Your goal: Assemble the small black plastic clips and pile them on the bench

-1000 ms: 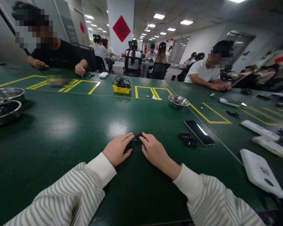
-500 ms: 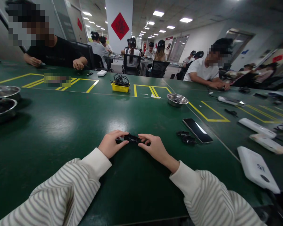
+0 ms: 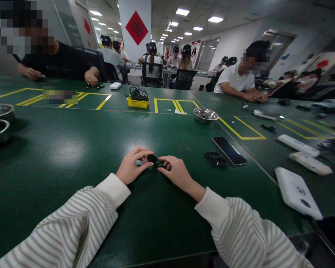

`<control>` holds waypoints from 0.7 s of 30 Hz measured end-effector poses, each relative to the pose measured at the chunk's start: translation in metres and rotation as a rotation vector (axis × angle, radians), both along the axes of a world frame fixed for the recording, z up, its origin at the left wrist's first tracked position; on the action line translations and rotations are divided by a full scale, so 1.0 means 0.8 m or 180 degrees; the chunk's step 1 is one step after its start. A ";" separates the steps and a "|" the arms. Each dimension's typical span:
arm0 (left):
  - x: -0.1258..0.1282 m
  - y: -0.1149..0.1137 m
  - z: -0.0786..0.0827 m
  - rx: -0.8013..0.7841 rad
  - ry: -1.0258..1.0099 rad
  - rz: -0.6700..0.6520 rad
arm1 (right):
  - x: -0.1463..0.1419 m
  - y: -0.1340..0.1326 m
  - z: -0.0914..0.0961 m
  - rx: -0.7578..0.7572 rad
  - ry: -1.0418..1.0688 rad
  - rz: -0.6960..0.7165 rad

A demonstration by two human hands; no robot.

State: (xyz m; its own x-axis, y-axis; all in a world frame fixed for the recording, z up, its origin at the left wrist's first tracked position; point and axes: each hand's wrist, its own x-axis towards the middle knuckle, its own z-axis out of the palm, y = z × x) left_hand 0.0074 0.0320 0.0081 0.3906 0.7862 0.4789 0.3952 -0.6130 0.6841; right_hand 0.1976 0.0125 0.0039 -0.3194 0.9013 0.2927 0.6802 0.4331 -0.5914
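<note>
My left hand (image 3: 130, 166) pinches a small bundled black cable (image 3: 152, 159) between thumb and fingertips, just above the green table. Closed on the other end of the same cable is my right hand (image 3: 180, 175), and a bright metallic glint shows near its fingertips. Fingers hide much of the cable, so its exact shape is unclear. To the right of my hands lie black cable bundles (image 3: 215, 159), beside a dark-screened phone (image 3: 229, 150).
White power banks (image 3: 297, 193) lie on the right. A yellow bin (image 3: 137, 103) of black cables and a metal bowl (image 3: 206, 115) stand farther back. More metal bowls (image 3: 0, 134) are at the left edge. Co-workers sit across the table.
The cable was stretched level between both hands; now it is bunched at my left fingertips, with my right fingers closer in. The whole view has shifted slightly.
</note>
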 end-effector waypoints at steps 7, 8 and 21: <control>-0.017 -0.014 0.002 -0.0976 -0.0484 0.0171 | 0.011 0.010 -0.005 0.0077 -0.0059 0.0120; -0.019 -0.017 0.001 -0.1196 -0.0459 0.0028 | 0.011 0.013 -0.006 0.0088 -0.0097 0.0117; -0.010 -0.033 -0.001 -0.0348 0.1199 -0.0803 | 0.022 0.026 0.005 -0.0023 -0.0516 0.0368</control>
State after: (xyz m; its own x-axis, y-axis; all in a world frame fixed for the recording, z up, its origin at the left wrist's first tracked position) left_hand -0.0004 0.0059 0.0073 0.7069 0.6822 0.1865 0.4763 -0.6542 0.5875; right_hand 0.2151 0.0334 0.0081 -0.4635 0.8577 0.2226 0.7128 0.5101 -0.4814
